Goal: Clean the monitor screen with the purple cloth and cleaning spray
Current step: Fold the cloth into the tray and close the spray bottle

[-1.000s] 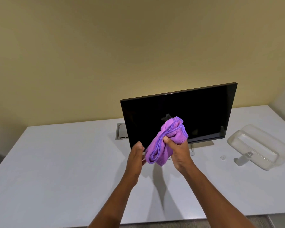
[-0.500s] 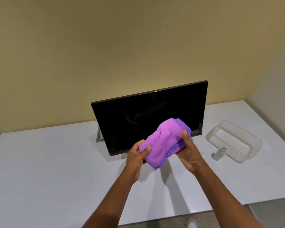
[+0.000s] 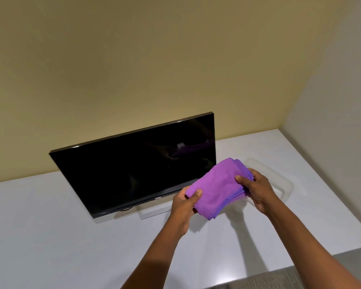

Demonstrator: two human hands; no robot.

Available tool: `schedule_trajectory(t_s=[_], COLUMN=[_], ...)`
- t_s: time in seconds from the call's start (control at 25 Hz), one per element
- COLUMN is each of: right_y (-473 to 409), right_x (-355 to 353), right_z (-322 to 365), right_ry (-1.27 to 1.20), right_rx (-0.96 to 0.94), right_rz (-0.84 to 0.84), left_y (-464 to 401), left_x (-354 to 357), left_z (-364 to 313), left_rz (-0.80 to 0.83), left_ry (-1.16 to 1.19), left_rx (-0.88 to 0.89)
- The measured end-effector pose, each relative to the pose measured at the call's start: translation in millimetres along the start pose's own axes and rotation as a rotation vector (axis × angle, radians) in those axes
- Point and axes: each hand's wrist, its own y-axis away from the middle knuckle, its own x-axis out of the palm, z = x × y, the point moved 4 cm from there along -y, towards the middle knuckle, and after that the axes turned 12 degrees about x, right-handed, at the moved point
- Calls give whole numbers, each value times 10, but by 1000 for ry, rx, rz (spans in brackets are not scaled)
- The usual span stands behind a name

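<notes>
A black monitor (image 3: 133,163) stands tilted back on the white table, its screen dark. In front of its lower right corner I hold the folded purple cloth (image 3: 219,187) between both hands, above the table. My left hand (image 3: 184,204) grips the cloth's near left edge with the thumb on top. My right hand (image 3: 256,189) grips its right edge. The cloth is apart from the screen. The cleaning spray is hidden behind the cloth and my right hand.
A clear plastic tray (image 3: 279,182) lies on the white table (image 3: 40,226) to the right of the monitor, partly behind my right hand. The table's right end meets a side wall (image 3: 331,122). The table's near edge shows at the lower right.
My view has swung right, so the monitor sits further left in frame. My left hand has taken hold of the cloth, which is now folded flatter and held by both hands further right.
</notes>
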Motion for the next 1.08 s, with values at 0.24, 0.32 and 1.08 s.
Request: schedule_trajectory(t_s=[0.24, 0.32, 1.08], right_y=[-514, -676, -1534], right_x=[-773, -967, -1253], right_z=[430, 541, 537], right_ry=[279, 386, 945], right_rx=[-38, -87, -477], right_rz=[-80, -151, -324], left_y=[-392, -526, -1513], left_x=[763, 966, 1826], left_z=[182, 230, 545], left_rz=[42, 69, 253], left_ry=[-244, -359, -1054], left_rx=[52, 67, 201])
